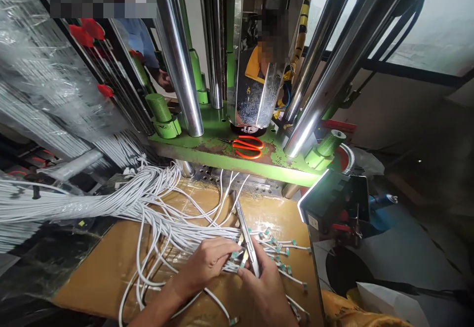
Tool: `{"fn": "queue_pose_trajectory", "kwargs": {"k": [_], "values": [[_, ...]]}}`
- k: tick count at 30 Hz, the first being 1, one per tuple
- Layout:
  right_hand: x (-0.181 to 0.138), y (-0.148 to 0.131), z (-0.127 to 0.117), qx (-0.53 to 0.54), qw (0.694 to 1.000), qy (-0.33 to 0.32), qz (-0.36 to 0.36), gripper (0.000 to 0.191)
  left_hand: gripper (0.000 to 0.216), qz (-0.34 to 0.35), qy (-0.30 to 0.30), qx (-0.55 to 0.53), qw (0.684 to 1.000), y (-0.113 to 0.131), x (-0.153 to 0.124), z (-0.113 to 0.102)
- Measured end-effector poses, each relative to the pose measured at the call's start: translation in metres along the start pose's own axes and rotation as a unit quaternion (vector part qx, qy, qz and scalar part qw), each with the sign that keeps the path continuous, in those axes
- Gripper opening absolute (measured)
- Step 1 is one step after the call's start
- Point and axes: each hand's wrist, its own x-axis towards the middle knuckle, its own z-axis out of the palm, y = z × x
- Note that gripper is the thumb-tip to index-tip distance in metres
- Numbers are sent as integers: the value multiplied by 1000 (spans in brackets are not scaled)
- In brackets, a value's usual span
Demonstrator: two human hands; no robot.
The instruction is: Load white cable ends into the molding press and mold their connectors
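My right hand is wrapped around the near end of a long, narrow metal bar, its thumb on the left side. The bar slants away from me, its far end close to the machine. My left hand is closed in a pinch at the bar's left side, on a white cable's green-tipped end. A pale yellowish connector piece shows between both hands against the bar. Many white cables run in from the left beneath the hands, and several green-tipped ends lie to the right of the bar.
Cardboard covers the work surface. Behind it stands a green press plate with steel columns; orange-handled scissors lie on it. A lit lamp stands at right. Bundled cables hang at left. Another person's hand shows behind.
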Motion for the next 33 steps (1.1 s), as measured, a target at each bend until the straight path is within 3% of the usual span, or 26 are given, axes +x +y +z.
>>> {"fn": "queue_pose_trajectory", "kwargs": {"k": [3,6,8,10,13,16,21,25,33], "values": [[-1,-4,-1,-25,1000,12,-11,76,37,-24,7,-14,1000,3,4,-1],[-1,-5,-9,0,1000,-7,-20,72,26,-121,-8,-60,991,11,10,-8],[0,-4,-16,16,1000,-7,-6,73,18,-226,4,-112,968,15,15,-15],[0,-2,-22,14,1000,6,1,75,26,-308,31,-186,933,17,20,-22],[0,0,-24,5,1000,22,-3,75,39,-350,61,-273,894,16,27,-28],[0,0,-23,8,1000,26,0,73,33,-325,53,-226,917,14,34,-27],[2,6,-25,53,999,1,-8,72,24,-165,-25,-42,985,4,37,-19],[3,12,-26,71,998,2,2,75,37,-81,-21,12,996,-3,33,-13],[5,14,-24,77,997,3,-8,77,32,-15,-8,51,999,-3,35,-8]]}}
